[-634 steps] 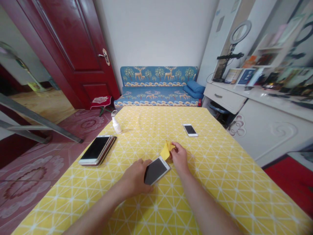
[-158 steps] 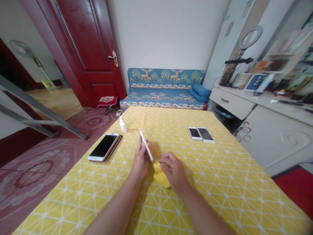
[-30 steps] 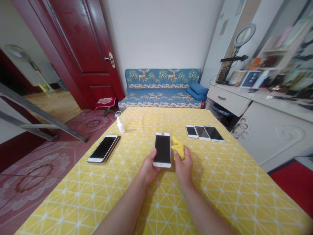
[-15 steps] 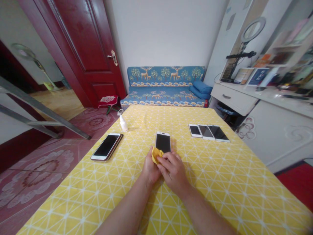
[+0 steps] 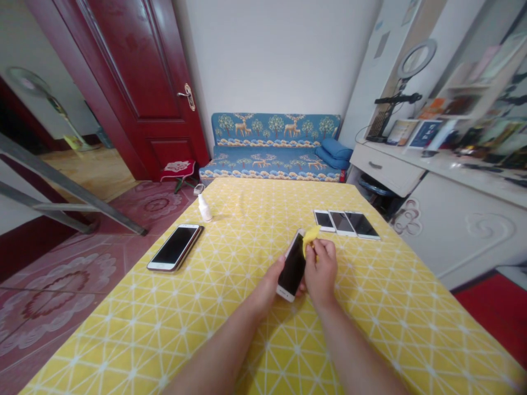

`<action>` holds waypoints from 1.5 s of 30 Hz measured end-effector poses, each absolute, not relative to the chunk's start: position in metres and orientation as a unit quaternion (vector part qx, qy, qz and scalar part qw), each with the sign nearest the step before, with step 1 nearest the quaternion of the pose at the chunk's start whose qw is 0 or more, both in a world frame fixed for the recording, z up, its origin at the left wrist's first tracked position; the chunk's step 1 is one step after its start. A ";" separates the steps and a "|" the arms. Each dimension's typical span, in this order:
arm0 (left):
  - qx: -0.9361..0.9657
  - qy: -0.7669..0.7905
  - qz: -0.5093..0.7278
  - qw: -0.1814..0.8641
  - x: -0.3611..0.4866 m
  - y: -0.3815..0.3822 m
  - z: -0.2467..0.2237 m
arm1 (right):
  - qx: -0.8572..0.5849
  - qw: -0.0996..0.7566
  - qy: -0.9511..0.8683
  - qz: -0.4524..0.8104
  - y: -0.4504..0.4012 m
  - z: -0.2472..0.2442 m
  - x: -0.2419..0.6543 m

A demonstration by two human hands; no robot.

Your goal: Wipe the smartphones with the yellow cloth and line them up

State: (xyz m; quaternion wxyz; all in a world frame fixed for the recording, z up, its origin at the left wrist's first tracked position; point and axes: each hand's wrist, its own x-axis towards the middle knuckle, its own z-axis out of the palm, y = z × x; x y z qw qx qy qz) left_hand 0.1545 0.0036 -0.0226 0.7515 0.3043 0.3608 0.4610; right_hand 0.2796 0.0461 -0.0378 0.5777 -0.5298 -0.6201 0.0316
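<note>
White edging surrounds the dark, glossy screen of the phone (image 5: 292, 266), a flat slab with rounded corners and a pale band across its lower end. It is held over the near middle of the yellow, white-lined counter (image 5: 230, 247), between the person's two hands; whether it touches the cloth covering is hard to tell. Its long axis runs aslant, the banded end towards the person and slightly left, the top end pointing away and to the right, with the screen facing up. The left hand (image 5: 269, 282) is clamped on the phone, thumb along the left edge and fingertips showing past the right. The right hand (image 5: 323, 266) pinches a crumpled yellow rag (image 5: 310, 235) against the phone's upper right edge. Beyond, to the right, three phones (image 5: 346, 224) lie side by side; to the left are a phone stack (image 5: 175, 247) and an upright white bottle (image 5: 204, 209).
</note>
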 end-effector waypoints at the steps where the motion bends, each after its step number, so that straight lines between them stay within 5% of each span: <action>1: 0.327 0.368 0.449 0.745 0.155 0.003 -0.023 | -0.524 0.594 -0.609 0.029 0.047 -0.035 0.281; 6: 0.386 0.373 0.425 0.728 0.154 -0.001 -0.023 | -0.460 0.620 -0.636 0.024 0.042 -0.021 0.281; 19: 0.154 0.262 0.575 0.760 0.143 0.008 -0.020 | -0.351 0.481 -0.784 0.174 0.004 -0.026 0.238; 28: 0.128 0.243 0.649 0.709 0.128 0.018 -0.016 | -0.413 0.435 -0.795 0.093 0.017 -0.040 0.244; 45: 0.148 0.255 0.580 0.759 0.139 0.012 -0.021 | -0.373 0.553 -0.726 0.168 0.013 -0.034 0.239</action>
